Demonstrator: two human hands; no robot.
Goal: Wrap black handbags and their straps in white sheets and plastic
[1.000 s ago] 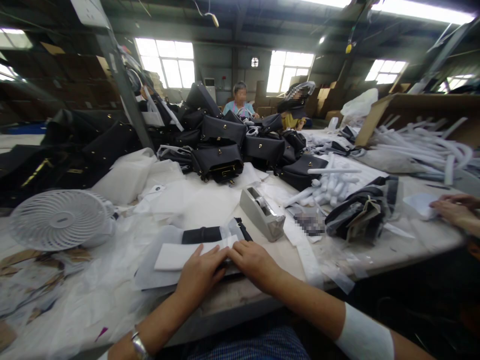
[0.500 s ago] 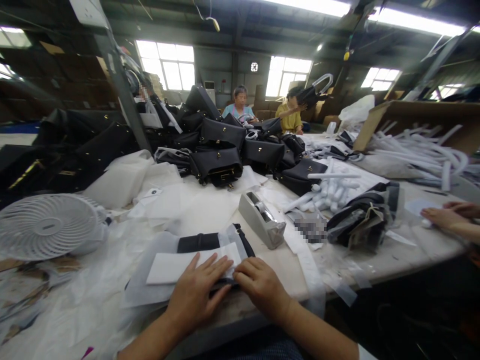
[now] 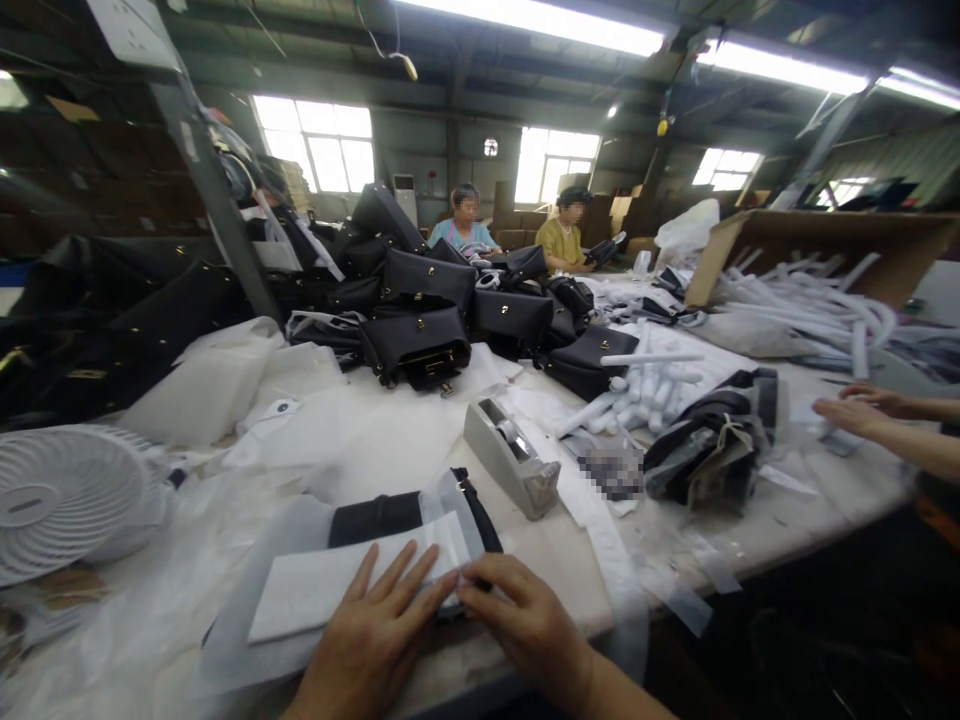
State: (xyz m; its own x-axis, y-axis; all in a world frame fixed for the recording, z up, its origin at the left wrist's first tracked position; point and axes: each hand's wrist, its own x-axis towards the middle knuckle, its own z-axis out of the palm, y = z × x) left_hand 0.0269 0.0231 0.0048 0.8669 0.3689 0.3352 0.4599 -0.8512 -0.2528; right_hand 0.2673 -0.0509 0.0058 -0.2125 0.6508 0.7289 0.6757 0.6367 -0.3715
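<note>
My left hand [image 3: 375,625] lies flat with fingers spread on a folded white sheet [image 3: 300,592], pressing it down near the table's front edge. Beneath that sheet are a frosted wrapping sheet [image 3: 244,585] and a black strap [image 3: 375,518], which shows along the far side. The strap's buckled part [image 3: 474,510] bends round at the right end. My right hand [image 3: 536,625] has its fingers pinched together at the right end of the white sheet, touching my left fingertips; what they grip is hidden. Just beyond stands a grey tape dispenser [image 3: 510,458].
Black handbags [image 3: 431,285] are piled at the back. A white fan [image 3: 67,500] stands at the left. White foam tubes [image 3: 652,390] and a wrapped black bundle [image 3: 709,440] lie to the right, near a co-worker's hands [image 3: 862,412]. An open carton [image 3: 832,240] stands behind.
The camera view has shifted, so the table things sit further left and lower. My right fingers have come against my left fingertips. A co-worker at the back has lowered a black bag.
</note>
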